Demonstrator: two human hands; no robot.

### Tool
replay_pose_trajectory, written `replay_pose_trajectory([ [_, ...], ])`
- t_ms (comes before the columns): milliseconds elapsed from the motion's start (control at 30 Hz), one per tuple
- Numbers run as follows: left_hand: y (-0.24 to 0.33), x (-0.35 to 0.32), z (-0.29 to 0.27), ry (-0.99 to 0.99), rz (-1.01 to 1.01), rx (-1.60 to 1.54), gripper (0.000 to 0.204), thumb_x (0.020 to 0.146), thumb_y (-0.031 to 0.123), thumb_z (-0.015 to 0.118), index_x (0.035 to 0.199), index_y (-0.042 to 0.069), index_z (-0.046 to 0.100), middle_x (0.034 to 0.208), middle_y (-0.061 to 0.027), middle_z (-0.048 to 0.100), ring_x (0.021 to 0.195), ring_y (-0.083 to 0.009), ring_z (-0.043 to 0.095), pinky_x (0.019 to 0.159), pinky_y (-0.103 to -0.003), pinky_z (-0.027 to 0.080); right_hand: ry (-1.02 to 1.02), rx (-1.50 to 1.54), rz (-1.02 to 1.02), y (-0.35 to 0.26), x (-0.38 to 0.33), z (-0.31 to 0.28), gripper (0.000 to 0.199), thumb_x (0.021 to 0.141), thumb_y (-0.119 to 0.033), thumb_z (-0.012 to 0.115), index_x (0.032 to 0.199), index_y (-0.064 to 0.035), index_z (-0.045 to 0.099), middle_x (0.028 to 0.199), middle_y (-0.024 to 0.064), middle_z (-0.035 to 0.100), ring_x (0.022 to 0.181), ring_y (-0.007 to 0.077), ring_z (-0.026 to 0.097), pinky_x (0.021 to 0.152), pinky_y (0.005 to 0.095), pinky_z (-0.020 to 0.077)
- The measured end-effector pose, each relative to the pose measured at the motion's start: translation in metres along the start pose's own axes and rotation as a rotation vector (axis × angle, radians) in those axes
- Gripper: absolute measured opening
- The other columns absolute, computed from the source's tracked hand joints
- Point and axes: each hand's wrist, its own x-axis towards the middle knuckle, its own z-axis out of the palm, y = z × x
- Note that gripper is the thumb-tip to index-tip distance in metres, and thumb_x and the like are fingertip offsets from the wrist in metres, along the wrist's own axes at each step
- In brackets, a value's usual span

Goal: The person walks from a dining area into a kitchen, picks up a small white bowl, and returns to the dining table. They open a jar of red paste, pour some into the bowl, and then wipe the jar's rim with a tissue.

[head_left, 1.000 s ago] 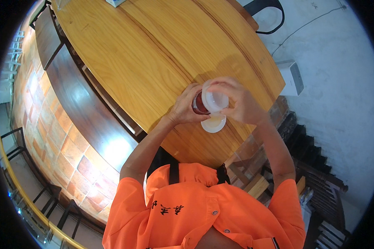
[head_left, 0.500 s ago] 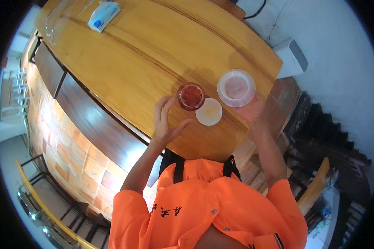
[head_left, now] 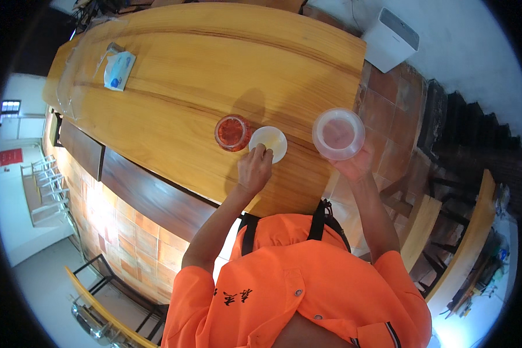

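Observation:
My left hand [head_left: 255, 171] is closed, its fingertips pinching the near left edge of a small white round dish [head_left: 277, 144] with a yellowish patch inside. Part of the dish is hidden by those fingers. Just left of it a clear round jar [head_left: 232, 133] with red contents stands on the wooden table. Over the table's right end, my right hand [head_left: 356, 162] grips a round translucent plastic tub [head_left: 339, 134] from its lower right side. Something pinkish shows through the tub's middle; whether that is contents or the palm I cannot tell.
The long wooden table [head_left: 185, 64] carries a blue-and-white tissue pack [head_left: 119, 71] at its far left. A dark bench [head_left: 151, 185] runs along its left side. A white bin-like box [head_left: 391, 40] stands by the wall at the far right. Wooden seats [head_left: 420, 232] are at the right.
My left hand has gone from beside the jar, fingers spread, to the white dish, fingers now closed at its edge. The right hand still holds the tub. The whole view has shifted.

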Motion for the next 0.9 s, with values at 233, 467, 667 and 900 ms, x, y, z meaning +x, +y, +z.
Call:
replay_pose_trajectory([
  [233,-0.011,0.000,0.020,-0.165,0.009,0.092,0.008,0.072,0.008,0.062,0.069,0.006,0.055,0.078,-0.0096,0.050,0.068,-0.0247,0.060,0.052,-0.036,0.049,-0.043,0.000,-0.029,-0.005,-0.016,-0.014,0.058,0.086,-0.029,0.055,0.135,-0.0006,0.042,0.138,0.0170,0.046,0.129,0.0312,0.042,0.110,0.0473,0.0306],
  [467,0.001,0.000,0.008,-0.196,-0.027,-0.056,0.009,0.073,0.007,0.060,0.067,0.005,0.054,0.078,-0.0102,0.050,0.069,-0.0252,0.060,0.055,-0.037,0.050,0.037,0.015,-0.023,-0.003,-0.020,-0.020,0.058,0.086,-0.030,0.056,0.135,-0.0011,0.043,0.138,0.0173,0.046,0.129,0.0310,0.042,0.110,0.0470,0.0306],
  [667,-0.009,-0.003,0.023,-0.200,0.039,0.018,0.010,0.071,0.006,0.062,0.067,0.005,0.053,0.076,-0.0102,0.049,0.067,-0.0263,0.060,0.053,-0.037,0.049,0.030,-0.006,-0.001,-0.001,-0.018,-0.028,0.059,0.083,-0.030,0.060,0.133,-0.0024,0.045,0.136,0.0157,0.048,0.129,0.0292,0.043,0.109,0.0456,0.0323],
  [900,0.007,0.004,-0.010,-0.018,-0.131,-0.393,0.005,0.077,0.002,0.067,0.077,0.003,0.063,0.079,-0.0080,0.057,0.064,-0.0198,0.060,0.052,-0.030,0.047,0.037,0.017,-0.010,0.004,-0.019,-0.034,0.058,0.082,-0.029,0.060,0.131,-0.0016,0.047,0.134,0.0138,0.051,0.125,0.0288,0.046,0.108,0.0438,0.0332],
])
